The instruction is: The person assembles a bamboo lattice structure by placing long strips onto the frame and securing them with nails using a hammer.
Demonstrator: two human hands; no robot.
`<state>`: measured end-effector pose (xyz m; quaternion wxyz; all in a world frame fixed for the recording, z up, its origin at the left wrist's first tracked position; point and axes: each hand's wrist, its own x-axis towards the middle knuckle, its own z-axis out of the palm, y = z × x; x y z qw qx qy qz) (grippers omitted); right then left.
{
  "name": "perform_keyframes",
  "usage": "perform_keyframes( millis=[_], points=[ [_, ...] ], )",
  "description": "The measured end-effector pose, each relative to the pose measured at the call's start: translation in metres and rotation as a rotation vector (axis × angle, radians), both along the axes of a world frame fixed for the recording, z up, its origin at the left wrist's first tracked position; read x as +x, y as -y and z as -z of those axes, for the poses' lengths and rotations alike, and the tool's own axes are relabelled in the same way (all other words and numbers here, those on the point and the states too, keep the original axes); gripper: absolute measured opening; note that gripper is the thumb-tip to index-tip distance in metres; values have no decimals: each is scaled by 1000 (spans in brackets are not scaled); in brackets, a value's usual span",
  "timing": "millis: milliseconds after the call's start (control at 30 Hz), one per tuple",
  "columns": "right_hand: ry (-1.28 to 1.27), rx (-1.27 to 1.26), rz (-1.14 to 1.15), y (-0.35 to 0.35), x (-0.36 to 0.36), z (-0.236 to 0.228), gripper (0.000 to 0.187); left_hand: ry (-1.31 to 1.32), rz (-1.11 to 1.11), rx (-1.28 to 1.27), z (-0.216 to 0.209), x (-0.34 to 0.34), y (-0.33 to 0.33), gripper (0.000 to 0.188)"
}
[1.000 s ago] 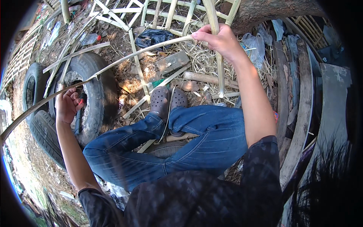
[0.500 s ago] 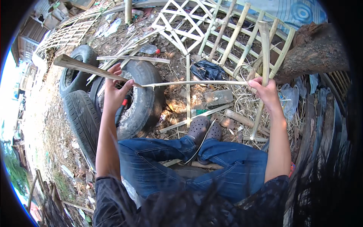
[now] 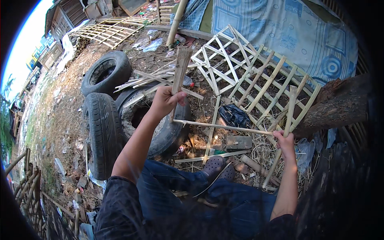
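My left hand point(image 3: 167, 103) is closed round a flat wooden stick point(image 3: 182, 67), broad at its upper end and narrow below, held nearly upright above a tyre point(image 3: 172, 138). In front of my right knee, my right hand point(image 3: 285, 143) grips a bamboo stick point(image 3: 291, 102) that leans, its lower end toward the ground. A thin pale strip point(image 3: 224, 127) spans the gap between the two, from the foot of the flat stick to my right fingers. Whether the strip is fastened at either end, I cannot tell.
Bamboo lattice panels point(image 3: 256, 90) lie ahead, before a blue patterned cloth point(image 3: 276, 30). Two more tyres, one lying point(image 3: 107, 72) and one standing point(image 3: 105, 136), are at left. A black plastic bag point(image 3: 234, 116), a brick point(image 3: 239, 142) and a tree trunk point(image 3: 336, 104) are nearby.
My left hand has swung the flat stick from a leftward slant to nearly upright. The view has tilted up and turned; my right hand keeps its hold on the bamboo stick.
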<state>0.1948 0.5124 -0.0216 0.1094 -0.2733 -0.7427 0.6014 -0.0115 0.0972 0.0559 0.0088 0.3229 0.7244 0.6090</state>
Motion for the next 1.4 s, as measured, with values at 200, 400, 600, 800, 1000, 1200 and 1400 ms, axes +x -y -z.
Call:
perform_keyframes(
  millis=[200,400,600,800,1000,1200,1400],
  points=[
    [-6,-26,22,-7,-1,6,23,2,74,11,0,-2,-3,33],
    [6,-63,23,-10,0,7,25,60,51,17,-7,2,-4,34],
    [27,-58,32,-7,0,8,25,69,68,48,-3,1,0,35],
    [46,-67,57,-16,6,16,26,11,53,26,-4,-2,-8,36],
    [71,-37,-1,-7,-5,5,27,-187,-31,162,-3,-9,7,44],
    [-49,-213,21,-13,-2,-2,25,-217,5,163,-6,-11,5,52],
    [-102,-313,40,-10,1,-6,25,-109,6,229,-10,-14,7,50]
  ],
)
